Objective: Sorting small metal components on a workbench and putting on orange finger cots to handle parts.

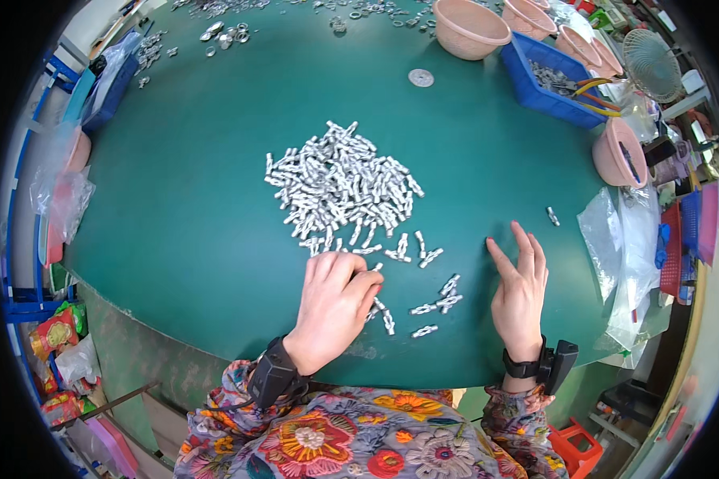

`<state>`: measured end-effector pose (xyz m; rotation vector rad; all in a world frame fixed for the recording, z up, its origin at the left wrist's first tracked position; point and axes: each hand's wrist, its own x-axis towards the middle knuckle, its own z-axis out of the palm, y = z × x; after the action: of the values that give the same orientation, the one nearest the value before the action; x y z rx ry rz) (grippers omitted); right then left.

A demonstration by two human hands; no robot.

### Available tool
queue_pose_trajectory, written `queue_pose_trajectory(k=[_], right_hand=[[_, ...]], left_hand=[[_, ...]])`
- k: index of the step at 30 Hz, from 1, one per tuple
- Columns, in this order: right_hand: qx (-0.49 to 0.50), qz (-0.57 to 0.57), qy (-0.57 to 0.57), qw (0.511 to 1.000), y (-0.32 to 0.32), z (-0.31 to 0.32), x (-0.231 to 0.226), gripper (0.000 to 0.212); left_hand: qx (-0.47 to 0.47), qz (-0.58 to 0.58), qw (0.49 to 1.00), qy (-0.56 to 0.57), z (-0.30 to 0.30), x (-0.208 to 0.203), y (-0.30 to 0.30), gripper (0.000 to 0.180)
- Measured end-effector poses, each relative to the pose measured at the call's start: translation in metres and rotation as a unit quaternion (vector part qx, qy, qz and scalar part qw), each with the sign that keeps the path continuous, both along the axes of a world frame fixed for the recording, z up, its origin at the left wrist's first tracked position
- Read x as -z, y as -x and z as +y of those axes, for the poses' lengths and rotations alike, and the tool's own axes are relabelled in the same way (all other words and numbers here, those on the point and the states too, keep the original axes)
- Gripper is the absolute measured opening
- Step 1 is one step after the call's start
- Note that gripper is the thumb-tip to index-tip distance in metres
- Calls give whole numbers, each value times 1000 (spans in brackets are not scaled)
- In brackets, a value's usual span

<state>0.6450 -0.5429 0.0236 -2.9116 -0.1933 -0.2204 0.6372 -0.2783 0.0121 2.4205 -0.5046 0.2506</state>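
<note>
A heap of small silver metal parts (339, 184), each narrow with knobbed ends, lies in the middle of the green table. At its near edge my left hand (334, 291) is closed, thumb and fingers pinched together. The end of one small silver metal part (378, 267) shows at the fingertips; the rest is hidden. Loose parts (387, 321) lie just below that hand, and several more (447, 297) lie between my two hands. My right hand (522, 291) is open over the table with its fingers stretched, holding nothing. Beyond it lies a single part (552, 216).
A blue bin (535, 96) with metal pieces and yellow-handled pliers (599, 92) stands at the far right, beside pink baskets (471, 32). Clear plastic bags (635, 247) lie along the right edge. A round disc (421, 77) and scattered metal pieces (224, 36) lie farther back.
</note>
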Motion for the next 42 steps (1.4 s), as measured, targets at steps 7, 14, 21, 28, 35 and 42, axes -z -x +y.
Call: queue_pose_trajectory(k=[7, 14, 21, 28, 35, 42], right_hand=[[24, -48, -115, 992, -2, -15, -11, 40], [7, 2, -157, 988, 37, -31, -22, 33], [-26, 40, -192, 980, 44, 10, -5, 41], [-102, 70, -280, 952, 34, 32, 2, 40], [18, -58, -198, 978, 17, -31, -3, 36], [16, -49, -143, 988, 2, -38, 13, 52]], left_hand=[[2, -17, 1000, -15, -1, -1, -1, 15], [30, -16, 999, 9, -6, -9, 8, 20], [120, -21, 992, 13, -29, -4, 21, 26], [231, 86, 963, -111, -39, -4, 29, 64], [97, 36, 987, -120, -20, -4, 17, 51], [45, 54, 991, -116, -15, -1, 13, 51]])
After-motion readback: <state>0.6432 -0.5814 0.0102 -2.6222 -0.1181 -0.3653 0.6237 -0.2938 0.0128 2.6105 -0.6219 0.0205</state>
